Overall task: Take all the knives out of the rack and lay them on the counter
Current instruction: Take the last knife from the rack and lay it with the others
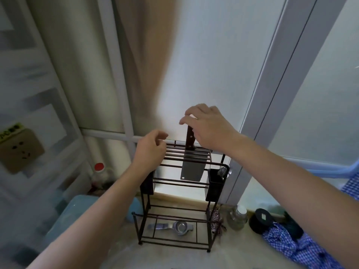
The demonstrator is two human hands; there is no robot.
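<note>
A dark wire rack (pixel 175 215) stands on the pale counter (pixel 174 257) against the window. A cleaver (pixel 192 167) with a wide grey blade hangs blade-down through the rack's top slots, its dark riveted handle sticking up. My right hand (pixel 207 129) is over that handle with fingertips closed on its top end. At the rack's top left corner my left hand (pixel 150 150) rests with loosely curled fingers, holding nothing. No other knife shows in the rack.
A black utensil cup (pixel 214 186) hangs on the rack's right side. A metal squeezer (pixel 174 227) lies under the rack. A glass jar (pixel 238 217), a black lidded pot (pixel 261 222) and blue checked cloth (pixel 303 247) sit right. A red-capped bottle (pixel 100 173) stands left.
</note>
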